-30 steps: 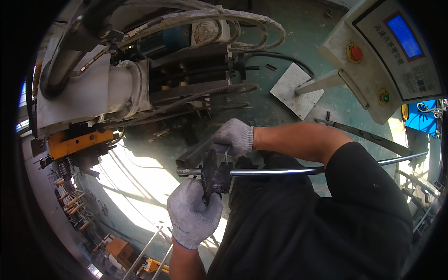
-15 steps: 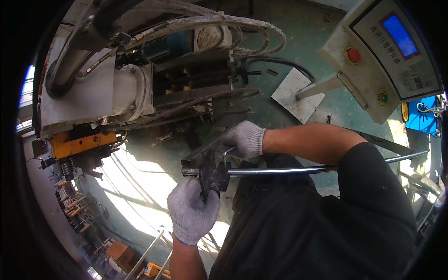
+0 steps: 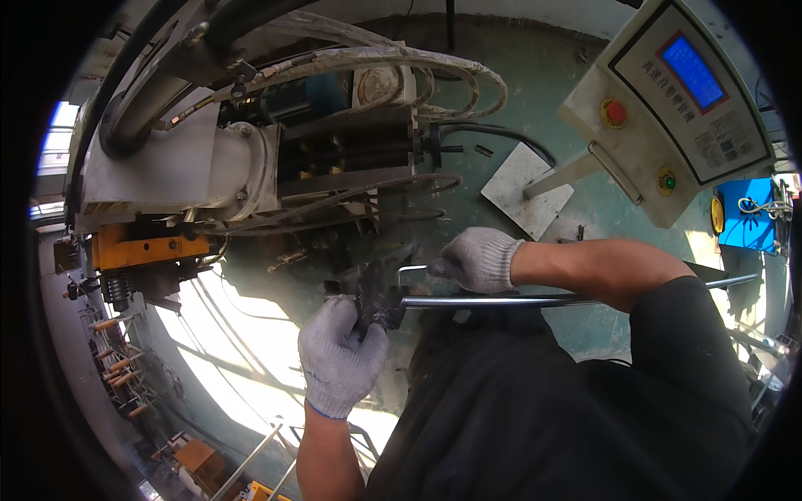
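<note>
Your left hand (image 3: 337, 361), in a knit cotton glove, is clenched around a dark, blocky metal fitting (image 3: 380, 298) on the end of a slim round steel tube (image 3: 535, 299). Your gloved right hand (image 3: 478, 260) curls over the tube's bent end, below the grey bending machine (image 3: 192, 167).

Both hands (image 3: 401, 321) wear knitted grey cloth gloves, gripping a smooth, shiny metal rod (image 3: 501, 301) and a dull black metal clamp (image 3: 380, 301).

The control panel (image 3: 677, 108) stands right of the machine (image 3: 251, 159), a metal rod (image 3: 518, 299) before both.
</note>
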`<state>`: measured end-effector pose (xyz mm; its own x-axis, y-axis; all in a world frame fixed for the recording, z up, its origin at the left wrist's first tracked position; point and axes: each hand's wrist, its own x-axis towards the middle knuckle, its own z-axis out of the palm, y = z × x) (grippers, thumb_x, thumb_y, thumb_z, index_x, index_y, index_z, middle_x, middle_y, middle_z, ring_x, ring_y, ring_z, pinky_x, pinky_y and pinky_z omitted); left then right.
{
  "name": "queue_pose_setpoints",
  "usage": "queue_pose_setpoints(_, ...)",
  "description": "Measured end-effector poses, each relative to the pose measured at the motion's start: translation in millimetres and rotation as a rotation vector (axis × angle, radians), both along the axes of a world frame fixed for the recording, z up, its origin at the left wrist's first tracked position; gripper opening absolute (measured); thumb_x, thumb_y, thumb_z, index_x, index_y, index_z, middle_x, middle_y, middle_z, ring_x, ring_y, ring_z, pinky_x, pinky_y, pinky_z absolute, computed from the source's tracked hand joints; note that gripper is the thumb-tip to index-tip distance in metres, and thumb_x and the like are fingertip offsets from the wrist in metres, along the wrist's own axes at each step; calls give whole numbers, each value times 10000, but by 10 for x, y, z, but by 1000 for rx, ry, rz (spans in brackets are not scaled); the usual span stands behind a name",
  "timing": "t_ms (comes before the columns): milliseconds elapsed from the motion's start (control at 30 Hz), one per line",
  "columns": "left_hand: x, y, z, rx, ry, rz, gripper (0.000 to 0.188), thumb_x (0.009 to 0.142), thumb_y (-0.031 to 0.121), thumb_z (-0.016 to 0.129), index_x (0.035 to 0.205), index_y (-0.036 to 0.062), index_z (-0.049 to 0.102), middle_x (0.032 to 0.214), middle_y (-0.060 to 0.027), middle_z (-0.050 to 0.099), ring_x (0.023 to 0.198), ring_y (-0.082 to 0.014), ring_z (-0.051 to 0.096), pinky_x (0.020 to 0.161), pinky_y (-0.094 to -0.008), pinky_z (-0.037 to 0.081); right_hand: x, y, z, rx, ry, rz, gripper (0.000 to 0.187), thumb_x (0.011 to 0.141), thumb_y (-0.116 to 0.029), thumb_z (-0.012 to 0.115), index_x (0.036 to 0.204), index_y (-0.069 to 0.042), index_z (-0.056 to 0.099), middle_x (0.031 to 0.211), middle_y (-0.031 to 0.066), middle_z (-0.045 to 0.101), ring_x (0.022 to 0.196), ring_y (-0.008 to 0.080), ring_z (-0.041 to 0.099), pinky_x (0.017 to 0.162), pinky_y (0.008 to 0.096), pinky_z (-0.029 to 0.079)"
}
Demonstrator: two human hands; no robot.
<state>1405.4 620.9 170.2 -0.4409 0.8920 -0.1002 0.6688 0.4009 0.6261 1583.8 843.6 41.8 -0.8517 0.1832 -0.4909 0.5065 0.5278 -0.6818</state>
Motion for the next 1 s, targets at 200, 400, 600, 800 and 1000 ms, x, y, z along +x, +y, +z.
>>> queue_pose_setpoints(200, 12, 3, 10, 2, -50, 13, 119, 883, 6, 801, 992, -22, 765, 854, -155, 706, 728, -249, 703, 686, -380, 563, 267, -124, 566, 111, -2, -76, 281, 1087, -309, 715, 1123, -74, 864, 1015, 239, 828, 1005, 484, 792, 926, 578, 622)
queue_pose_setpoints(400, -87, -355, -55, -1, -599, 195, 245, 975, 92, 894, 1146, -56, 800, 983, -86, 803, 860, -141, 747, 752, -316, 609, 523, -468, 535, 265, 199, -346, 277, 1081, -334, 753, 1174, -84, 830, 998, 202, 819, 958, 461, 795, 896, 565, 633)
queue_pose_setpoints(600, -687, -1396, -410, 160, -1041, 316, 946, 919, 809, 868, 1330, -28, 712, 928, -103, 742, 760, -176, 723, 642, -304, 556, 563, -965, 655, 708, 412, -612, 283, 1031, -239, 827, 1253, -67, 795, 1112, 209, 826, 1021, 429, 807, 871, 542, 640)
queue_pose_setpoints(800, -1177, -2380, -762, 83, -1244, 219, 718, 1056, 627, 850, 1411, 22, 697, 1122, -69, 764, 910, -137, 724, 741, -297, 580, -241, -2721, 1042, 466, 813, -442, 287, 905, -36, 906, 1165, -49, 786, 856, 114, 776, 704, 324, 748, 680, 443, 611)
queue_pose_setpoints(1000, -1734, -2735, -632, -25, -718, -27, 714, 1021, 436, 936, 1531, 33, 640, 1298, -152, 776, 1173, -245, 763, 1007, -413, 639, -1781, -3775, 783, -484, 181, -787, 488, 1028, -318, 843, 1385, 13, 811, 1156, 181, 860, 1080, 265, 832, 961, 406, 639)
